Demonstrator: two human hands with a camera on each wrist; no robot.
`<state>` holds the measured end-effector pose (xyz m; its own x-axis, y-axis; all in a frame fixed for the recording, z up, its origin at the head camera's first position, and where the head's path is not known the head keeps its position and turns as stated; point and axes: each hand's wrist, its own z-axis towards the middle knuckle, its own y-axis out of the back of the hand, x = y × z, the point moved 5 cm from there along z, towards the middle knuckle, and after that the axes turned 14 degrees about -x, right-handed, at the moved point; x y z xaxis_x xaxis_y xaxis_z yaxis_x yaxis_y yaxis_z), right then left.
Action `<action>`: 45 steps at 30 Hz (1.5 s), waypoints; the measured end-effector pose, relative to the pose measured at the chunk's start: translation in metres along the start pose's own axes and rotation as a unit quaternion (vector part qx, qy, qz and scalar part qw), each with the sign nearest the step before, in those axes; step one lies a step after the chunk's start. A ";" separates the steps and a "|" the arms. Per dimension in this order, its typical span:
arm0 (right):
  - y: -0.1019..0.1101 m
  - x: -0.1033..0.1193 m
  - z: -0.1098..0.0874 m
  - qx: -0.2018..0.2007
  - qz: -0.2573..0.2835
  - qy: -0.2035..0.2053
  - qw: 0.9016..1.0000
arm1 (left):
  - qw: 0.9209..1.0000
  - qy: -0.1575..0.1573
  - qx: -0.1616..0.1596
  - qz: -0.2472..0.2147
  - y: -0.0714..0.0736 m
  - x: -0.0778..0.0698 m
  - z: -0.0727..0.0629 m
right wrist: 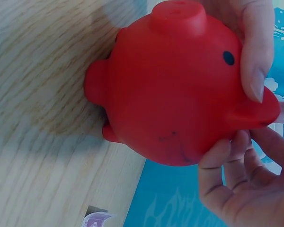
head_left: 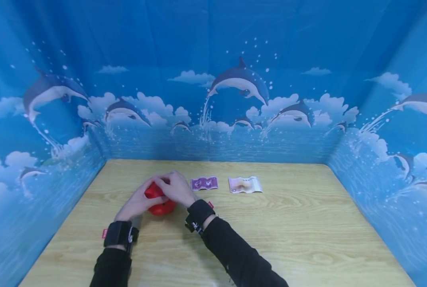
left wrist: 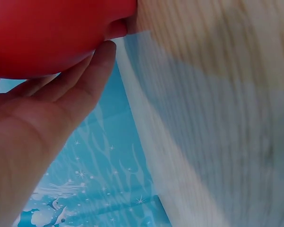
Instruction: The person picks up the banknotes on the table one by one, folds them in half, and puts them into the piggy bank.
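A red piggy bank (head_left: pixel 162 208) stands on the left part of the table, its snout, eye and feet plain in the right wrist view. My left hand (head_left: pixel 136 203) holds it, with fingers spread along its side and the thumb across its face beside the ear. On the far side of the piggy bank's top, my right hand (head_left: pixel 178 189) has its fingers bent against the red surface. Between its thumb and index finger shows a pale pinkish slip (right wrist: pixel 278 116), mostly hidden behind the ear; what it is exactly cannot be told.
To the right of the hands lie a purple banknote (head_left: pixel 204 183) and a pale pink-and-yellow banknote (head_left: pixel 245 185), both wavy. The wood-grain table (head_left: pixel 292 231) is bordered by a blue curtain (head_left: pixel 184 48) printed with dolphins at the back and sides.
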<state>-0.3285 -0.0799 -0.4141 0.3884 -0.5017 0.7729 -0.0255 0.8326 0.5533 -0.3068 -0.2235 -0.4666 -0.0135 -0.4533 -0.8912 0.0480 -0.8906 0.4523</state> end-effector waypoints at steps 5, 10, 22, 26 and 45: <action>-0.001 -0.001 -0.001 -0.004 0.007 -0.011 1.000 | 1.000 0.004 0.004 -0.003 0.000 0.000 -0.001; -0.001 -0.002 0.000 -0.004 0.008 -0.017 1.000 | 1.000 0.002 0.006 0.000 -0.001 0.002 0.000; -0.001 -0.003 0.000 -0.023 -0.037 -0.006 0.999 | 1.000 0.018 0.012 -0.003 -0.001 0.005 0.003; -0.001 -0.003 0.000 -0.025 -0.037 -0.005 0.999 | 1.000 0.021 0.013 -0.005 -0.001 0.006 0.003; -0.003 -0.004 0.005 -0.037 -0.047 -0.029 0.998 | 1.000 0.017 0.011 -0.004 -0.001 0.002 0.001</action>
<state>-0.3343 -0.0814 -0.4173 0.3314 -0.5888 0.7372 0.0762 0.7956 0.6011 -0.3081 -0.2232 -0.4692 0.0202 -0.4442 -0.8957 0.0251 -0.8954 0.4446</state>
